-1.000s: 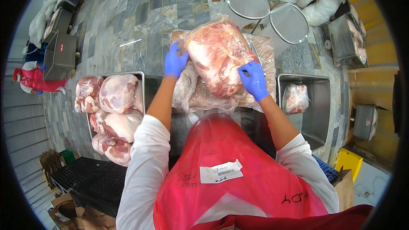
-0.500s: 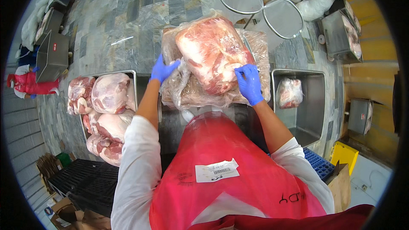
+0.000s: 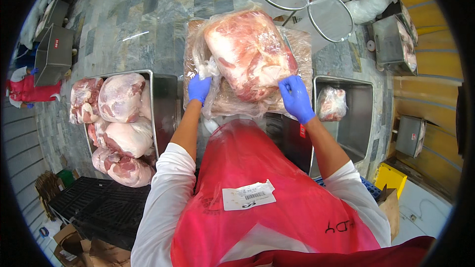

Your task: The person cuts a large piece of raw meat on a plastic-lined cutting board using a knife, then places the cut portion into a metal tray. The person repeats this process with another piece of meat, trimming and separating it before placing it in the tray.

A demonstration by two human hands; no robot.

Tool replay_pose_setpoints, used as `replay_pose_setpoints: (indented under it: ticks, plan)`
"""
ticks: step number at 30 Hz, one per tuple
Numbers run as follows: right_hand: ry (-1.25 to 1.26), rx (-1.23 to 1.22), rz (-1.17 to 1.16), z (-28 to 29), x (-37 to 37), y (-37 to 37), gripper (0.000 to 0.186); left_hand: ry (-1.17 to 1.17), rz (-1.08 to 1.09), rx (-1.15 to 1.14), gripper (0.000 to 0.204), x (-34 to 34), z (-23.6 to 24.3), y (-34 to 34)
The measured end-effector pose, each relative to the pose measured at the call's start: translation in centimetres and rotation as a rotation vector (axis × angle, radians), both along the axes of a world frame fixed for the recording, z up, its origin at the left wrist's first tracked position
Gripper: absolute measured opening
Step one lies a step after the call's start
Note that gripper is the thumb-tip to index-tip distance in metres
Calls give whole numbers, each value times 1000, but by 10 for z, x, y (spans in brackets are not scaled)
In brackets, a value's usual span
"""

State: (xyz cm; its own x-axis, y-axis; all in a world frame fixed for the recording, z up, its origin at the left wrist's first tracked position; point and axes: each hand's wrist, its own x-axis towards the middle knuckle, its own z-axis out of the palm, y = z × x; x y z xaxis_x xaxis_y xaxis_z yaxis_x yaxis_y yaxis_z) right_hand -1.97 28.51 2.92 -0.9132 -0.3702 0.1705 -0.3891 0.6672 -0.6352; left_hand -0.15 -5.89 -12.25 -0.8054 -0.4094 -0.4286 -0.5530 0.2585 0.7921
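Note:
A large pink-and-white cut of raw meat point(image 3: 250, 52) rests on a flat surface covered with clear film point(image 3: 299, 52), straight ahead of me. Bunched plastic wrap point(image 3: 212, 89) hangs along the meat's left side. My left hand point(image 3: 199, 88), in a blue glove, is closed on that wrap. At the lower right corner of the meat, my right hand point(image 3: 296, 98), also gloved in blue, has its fingers pinched together at the edge. Whether they hold film or the meat itself is hard to make out.
Left of me stands a metal bin point(image 3: 154, 138) heaped with several meat cuts point(image 3: 121, 98). A metal bin on the right point(image 3: 368, 133) holds one wrapped piece point(image 3: 331, 104). Mesh baskets with round metal rims point(image 3: 330, 17) stand beyond. A co-worker in a red apron point(image 3: 34, 89) is at far left.
My left hand has moved right and slightly down, its fingers closing on the wrap. My right hand stays at the meat's corner, slightly lower. The view has shifted a little.

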Motion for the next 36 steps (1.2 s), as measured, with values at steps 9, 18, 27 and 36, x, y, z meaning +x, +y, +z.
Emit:
replay_pose_setpoints:
  ticks: [9, 18, 27, 36]
  plan:
    - [19, 52, -97, -28, 56, 51, 8, 65, 333, 869, 54, -8, 5, -10]
    - [-42, 24, -149, -21, 58, 50, 17, 27, 336, 463, 49, -20, -29, 6]
    - [16, 9, -119, -9, 62, 40, 23, -131, -47, -401, 89, 1, 53, 8]
    - [-711, 111, -379, -68, 99, 55, 30, -265, -168, -600, 103, 131, 30, 23]
